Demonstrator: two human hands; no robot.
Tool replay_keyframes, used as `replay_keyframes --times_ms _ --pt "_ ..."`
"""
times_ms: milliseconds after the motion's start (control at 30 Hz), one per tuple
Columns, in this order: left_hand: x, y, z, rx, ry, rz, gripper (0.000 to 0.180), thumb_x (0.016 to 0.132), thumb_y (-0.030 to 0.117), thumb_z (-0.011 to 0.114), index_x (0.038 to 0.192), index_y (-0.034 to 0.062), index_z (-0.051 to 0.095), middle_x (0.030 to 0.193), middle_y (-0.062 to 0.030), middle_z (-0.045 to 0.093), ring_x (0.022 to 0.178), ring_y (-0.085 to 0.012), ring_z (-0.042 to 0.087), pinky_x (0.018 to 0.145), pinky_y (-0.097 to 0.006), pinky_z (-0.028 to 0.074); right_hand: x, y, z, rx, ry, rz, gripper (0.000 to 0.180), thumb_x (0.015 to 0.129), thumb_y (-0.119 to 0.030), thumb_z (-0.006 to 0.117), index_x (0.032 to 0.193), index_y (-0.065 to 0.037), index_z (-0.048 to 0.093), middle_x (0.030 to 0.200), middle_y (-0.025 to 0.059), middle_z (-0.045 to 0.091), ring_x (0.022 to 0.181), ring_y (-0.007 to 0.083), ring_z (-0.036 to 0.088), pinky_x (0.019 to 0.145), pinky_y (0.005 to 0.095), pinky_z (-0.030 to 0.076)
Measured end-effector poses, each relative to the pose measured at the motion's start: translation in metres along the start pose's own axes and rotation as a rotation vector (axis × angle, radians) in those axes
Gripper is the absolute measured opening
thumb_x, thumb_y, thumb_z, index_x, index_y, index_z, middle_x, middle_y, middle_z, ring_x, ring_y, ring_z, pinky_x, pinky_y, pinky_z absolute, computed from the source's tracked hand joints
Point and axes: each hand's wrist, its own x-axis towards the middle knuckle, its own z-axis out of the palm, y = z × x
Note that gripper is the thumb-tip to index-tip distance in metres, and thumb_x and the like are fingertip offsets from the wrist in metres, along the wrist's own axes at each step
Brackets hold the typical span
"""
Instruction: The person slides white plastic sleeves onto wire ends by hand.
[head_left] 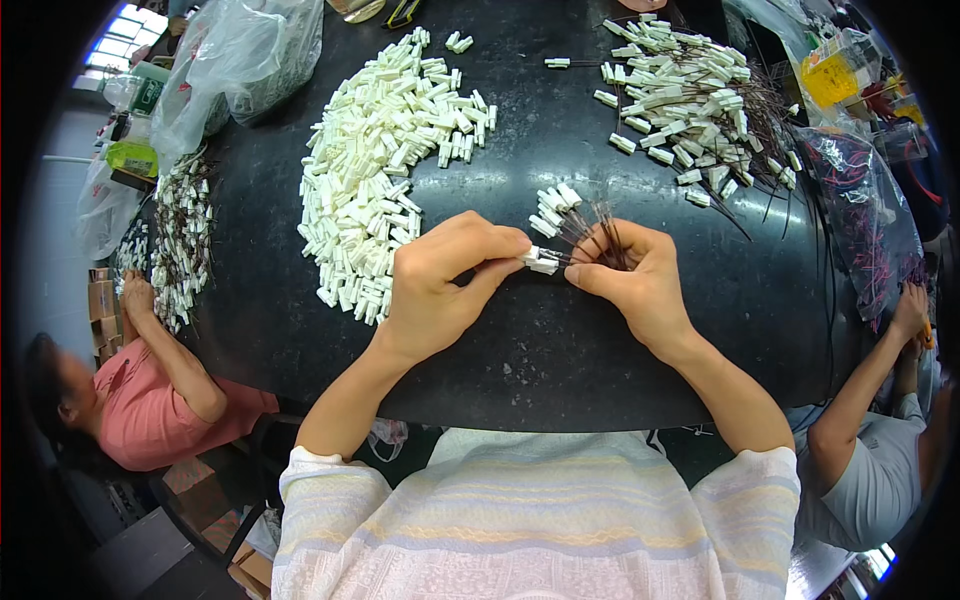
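My left hand (440,285) pinches a small white plastic connector (541,262) at its fingertips, over the black table (540,350). My right hand (635,275) grips a bundle of thin dark wires (592,228), several of them ending in white connectors (555,205) that fan out to the upper left. The two hands meet at the connector. A large pile of loose white connector housings (385,170) lies on the table just left of my left hand.
A heap of finished wired connectors (690,95) lies at the back right. Another person in pink (150,395) sits at the left beside a second heap (182,235); a person in grey (860,440) works at the right. Plastic bags (235,55) stand at the back left.
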Motion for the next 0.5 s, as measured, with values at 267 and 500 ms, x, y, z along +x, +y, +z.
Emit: replay_keyframes --times_ms 267,500 --pt "-0.001 -0.003 0.008 0.172 -0.033 0.279 0.02 0.064 -0.012 0.065 0.082 -0.0038 0.062 0.079 -0.0139 0.064 0.068 -0.022 0.06 0.058 -0.027 0.048 -0.001 0.003 0.0 0.01 -0.004 -0.013 0.009 0.07 -0.007 0.065 0.07 -0.001 0.059 0.062 -0.002 0.054 0.056 0.0024 0.045 0.051 0.0182 0.034" --pt "-0.002 -0.005 0.019 0.233 0.003 0.391 0.019 0.062 -0.011 0.064 0.08 -0.0042 0.06 0.076 -0.014 0.063 0.065 -0.0248 0.06 0.054 -0.028 0.049 -0.002 0.002 0.004 -0.033 -0.025 -0.021 0.007 0.071 -0.005 0.062 0.07 0.001 0.058 0.062 -0.0022 0.053 0.057 0.0019 0.045 0.05 0.0182 0.035"
